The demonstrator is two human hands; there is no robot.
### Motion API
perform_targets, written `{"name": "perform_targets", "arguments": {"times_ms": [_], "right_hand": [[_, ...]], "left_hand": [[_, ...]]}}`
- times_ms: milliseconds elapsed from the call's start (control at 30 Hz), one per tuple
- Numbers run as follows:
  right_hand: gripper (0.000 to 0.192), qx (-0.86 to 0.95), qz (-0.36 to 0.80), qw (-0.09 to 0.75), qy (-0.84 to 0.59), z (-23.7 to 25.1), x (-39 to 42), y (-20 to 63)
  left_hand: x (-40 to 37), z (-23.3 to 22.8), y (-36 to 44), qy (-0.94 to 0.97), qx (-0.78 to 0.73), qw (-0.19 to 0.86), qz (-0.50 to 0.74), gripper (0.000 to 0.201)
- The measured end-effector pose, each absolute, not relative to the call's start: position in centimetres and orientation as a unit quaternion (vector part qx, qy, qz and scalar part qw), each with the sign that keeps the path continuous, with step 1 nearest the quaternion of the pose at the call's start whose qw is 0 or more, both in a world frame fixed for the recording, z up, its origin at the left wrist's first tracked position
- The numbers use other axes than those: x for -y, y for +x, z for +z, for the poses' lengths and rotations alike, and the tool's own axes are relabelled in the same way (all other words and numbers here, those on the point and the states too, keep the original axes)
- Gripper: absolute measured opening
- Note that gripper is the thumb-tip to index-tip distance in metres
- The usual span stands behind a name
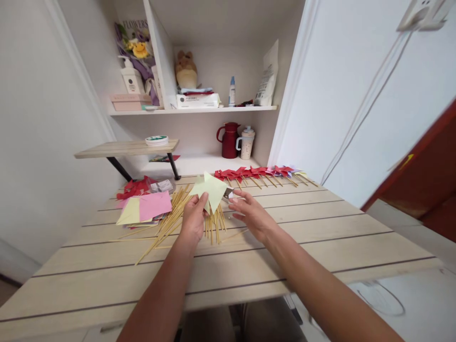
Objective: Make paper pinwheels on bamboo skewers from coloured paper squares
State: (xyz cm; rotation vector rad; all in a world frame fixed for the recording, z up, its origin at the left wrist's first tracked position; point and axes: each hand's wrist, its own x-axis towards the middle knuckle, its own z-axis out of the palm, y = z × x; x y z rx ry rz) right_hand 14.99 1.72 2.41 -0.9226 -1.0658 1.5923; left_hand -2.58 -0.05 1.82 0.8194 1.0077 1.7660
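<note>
Paper (210, 191), pale yellow, looks light and easily creased; left hand (194, 219) pinches its lower edge, fingers closed, while right hand (249, 213) hovers open, empty, above sticks (213, 227).

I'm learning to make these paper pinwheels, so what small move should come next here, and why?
Probably bring the right hand onto the folded pale yellow paper pinwheel. The left hand pinches that paper alone above the loose thin wooden sticks, while the right hand's fingers sit open just beside it, near a small silvery object.
</note>
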Motion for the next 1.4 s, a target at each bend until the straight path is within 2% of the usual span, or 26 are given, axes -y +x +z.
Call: {"name": "perform_targets", "arguments": {"times_ms": [100, 233, 367, 500, 633, 767, 833, 1000, 1067, 1200, 1400], "right_hand": [[0.067, 0.447, 0.661, 0.488, -0.353, 2.1, -0.7, 14.2], [0.049, 0.435, 0.658, 0.525, -0.319, 2.0, -0.7, 13.8], [0.049, 0.434, 0.664, 0.521, -0.313, 1.9, -1.0, 14.3], [0.050, 0.452, 0.654, 0.514, -0.322, 2.0, -1.2, 15.0], [0.041, 0.506, 0.578, 0.549, -0.330, 2.2, -1.3, 15.9], [0.037, 0.602, 0.529, 0.504, -0.323, 2.4, -0.9, 16.7], [0.036, 0.636, 0.504, 0.492, -0.315, 2.5, -0.7, 17.0], [0.033, 0.656, 0.375, 0.534, -0.381, 2.7, -0.4, 17.2], [0.032, 0.662, 0.359, 0.531, -0.389, 2.7, -0.3, 17.3], [0.031, 0.695, 0.369, 0.480, -0.388, 2.7, -0.1, 17.1], [0.024, 0.713, 0.354, 0.468, -0.385, 2.6, 0.0, 16.9]], "left_hand": [[0.3, 1.7, -1.9, 0.371, -0.403, 0.462, 0.698, 0.045], [0.3, 1.1, -1.0, 0.419, -0.424, 0.474, 0.648, 0.043], [0.4, 0.8, -0.4, 0.428, -0.401, 0.526, 0.615, 0.052], [0.6, 1.4, -0.6, 0.407, -0.326, 0.536, 0.664, 0.058], [0.3, 2.0, -1.7, 0.340, -0.335, 0.530, 0.701, 0.053], [-0.2, 2.0, -2.9, 0.316, -0.344, 0.575, 0.672, 0.050], [-0.1, 1.9, -3.1, 0.329, -0.338, 0.591, 0.654, 0.055], [0.9, 2.4, -2.6, 0.396, -0.293, 0.620, 0.611, 0.081], [1.3, 2.4, -2.3, 0.422, -0.304, 0.624, 0.584, 0.078], [1.1, 1.9, -1.8, 0.431, -0.356, 0.615, 0.557, 0.052], [0.3, 1.2, -2.4, 0.408, -0.393, 0.588, 0.577, 0.040]]}}
